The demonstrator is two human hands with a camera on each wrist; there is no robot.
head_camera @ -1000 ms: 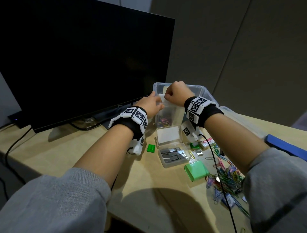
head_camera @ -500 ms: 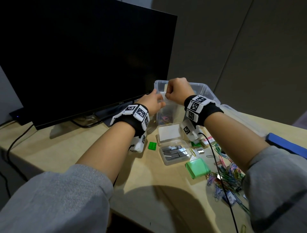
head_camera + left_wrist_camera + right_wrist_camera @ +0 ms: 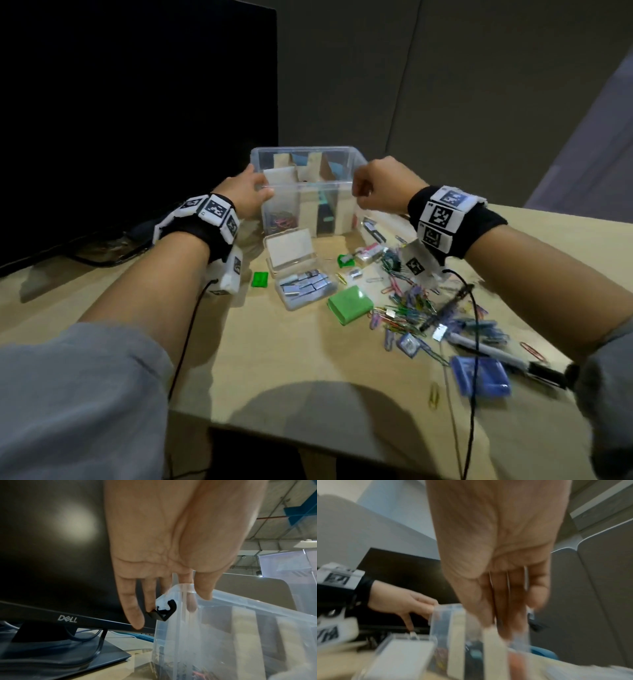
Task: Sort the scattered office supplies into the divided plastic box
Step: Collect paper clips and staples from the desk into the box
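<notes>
Divided plastic box [image 3: 306,185] stands upright at 12 o'clock on the surface [image 3: 274,359], just in front of the monitor [image 3: 137,120]. Cardboard dividers [image 3: 310,209] are visible inside, with a few coloured clips [image 3: 281,219] already in the 9 o'clock compartment. Left hand [image 3: 245,197] is at the box's 8 o'clock corner, its grip pinching the rim with the thumb over the edge. A small black binder clip [image 3: 163,612] shows at the fingertips in the left wrist view; whether it is held or sits behind the clear wall, cannot tell. Right hand [image 3: 378,188] hangs by the 4 o'clock corner with fingers curled in the head view. The wrist view is blurred, so I cannot tell if its grip holds anything. Unsorted stock lies at 4 to 5 o'clock of the box: a paper clip pile [image 3: 404,308], an open staple case [image 3: 301,284], a green case [image 3: 349,305], a blue case [image 3: 479,375] and a marker [image 3: 496,349]. Judgement: the step is steadying and squaring the box before more loading, and most of the sorting is ahead. To do it well, keep the left pinch low on the corner so the light box cannot tip. Keep the dividers upright. Have the right hand gather clips in small bunches, since they tangle. Drop each kind into one compartment, matching the clips already at 9 o'clock.
</notes>
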